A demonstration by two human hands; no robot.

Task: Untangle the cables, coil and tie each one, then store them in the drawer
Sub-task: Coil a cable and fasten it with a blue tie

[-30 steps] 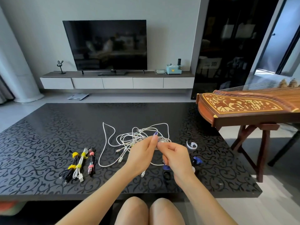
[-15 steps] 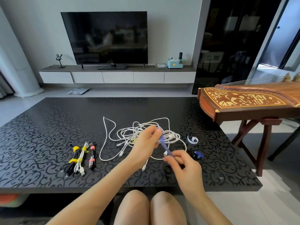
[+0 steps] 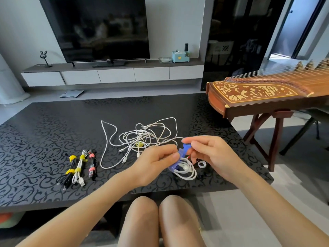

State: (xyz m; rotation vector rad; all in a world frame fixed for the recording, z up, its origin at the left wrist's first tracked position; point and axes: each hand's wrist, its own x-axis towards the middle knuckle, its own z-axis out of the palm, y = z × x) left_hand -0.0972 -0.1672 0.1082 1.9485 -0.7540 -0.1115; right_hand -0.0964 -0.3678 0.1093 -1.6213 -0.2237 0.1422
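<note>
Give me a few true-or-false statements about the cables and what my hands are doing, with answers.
1. Three tied bundles lie on the table, left of the white tangle. True.
2. The right hand pinches a red tie. False: it pinches a blue tie.
3. The left hand holds a coiled white cable. True.
4. Every white cable is already coiled. False: the white tangle lies loose.
5. The zither sits on the black table. False: it rests on its own wooden stand beside it.
</note>
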